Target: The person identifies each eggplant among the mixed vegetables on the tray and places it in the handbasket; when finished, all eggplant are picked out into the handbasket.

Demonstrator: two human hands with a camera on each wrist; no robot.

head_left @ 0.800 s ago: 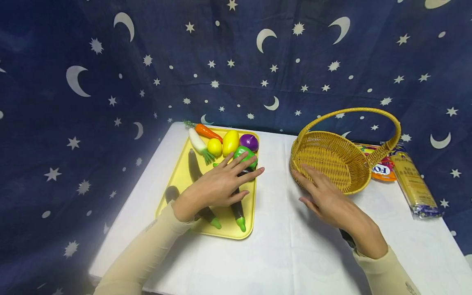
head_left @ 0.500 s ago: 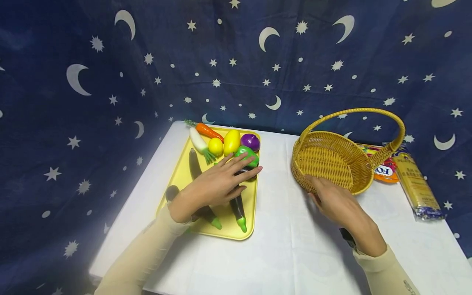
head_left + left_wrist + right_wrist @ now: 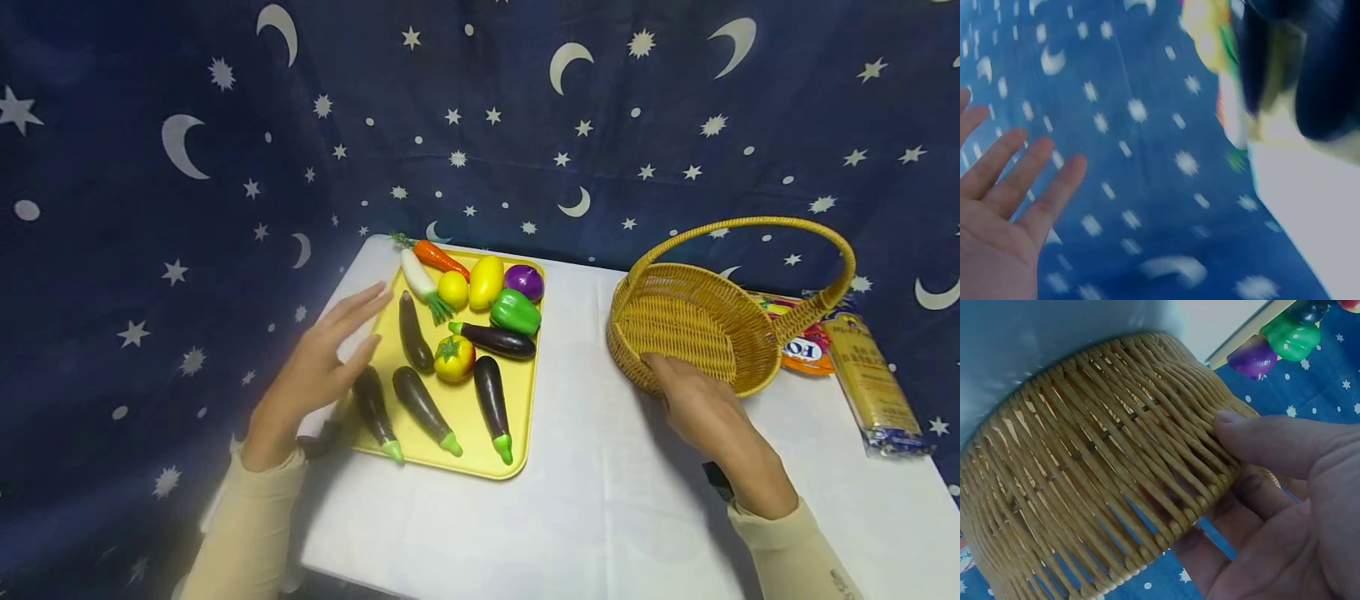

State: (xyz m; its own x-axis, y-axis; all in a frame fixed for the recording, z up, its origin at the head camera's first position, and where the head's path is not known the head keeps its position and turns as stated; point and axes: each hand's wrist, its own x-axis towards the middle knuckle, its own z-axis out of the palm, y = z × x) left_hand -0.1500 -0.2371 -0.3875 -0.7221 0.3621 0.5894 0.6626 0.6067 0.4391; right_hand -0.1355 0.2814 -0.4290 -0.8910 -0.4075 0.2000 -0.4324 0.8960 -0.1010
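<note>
My right hand point(image 3: 705, 408) grips the near rim of a woven basket point(image 3: 660, 325) with a tall handle. In the right wrist view the thumb lies outside on the weave point(image 3: 1104, 444) and the fingers reach inside over the rim. My left hand point(image 3: 318, 362) is raised at the left edge of a yellow tray point(image 3: 467, 404), fingers spread and holding nothing. On the tray lie several eggplants point(image 3: 492, 404), a tomato point(image 3: 454, 358), a green pepper point(image 3: 516, 312), a purple onion point(image 3: 524, 282), a mango point(image 3: 487, 282), a lemon point(image 3: 453, 290), a white radish point(image 3: 417, 272) and a carrot point(image 3: 442, 259).
Right of the basket lie a bag of noodles point(image 3: 873, 383) and a colourful packet point(image 3: 810, 354), partly hidden behind the basket. A white cloth point(image 3: 577, 500) covers the table. A dark blue curtain point(image 3: 420, 83) with moons and stars hangs behind and to the left.
My left hand has moved left from above the tray's middle, uncovering the tomato and eggplants. The right hand has gone from open beside the basket to gripping its rim. The head view has shifted slightly.
</note>
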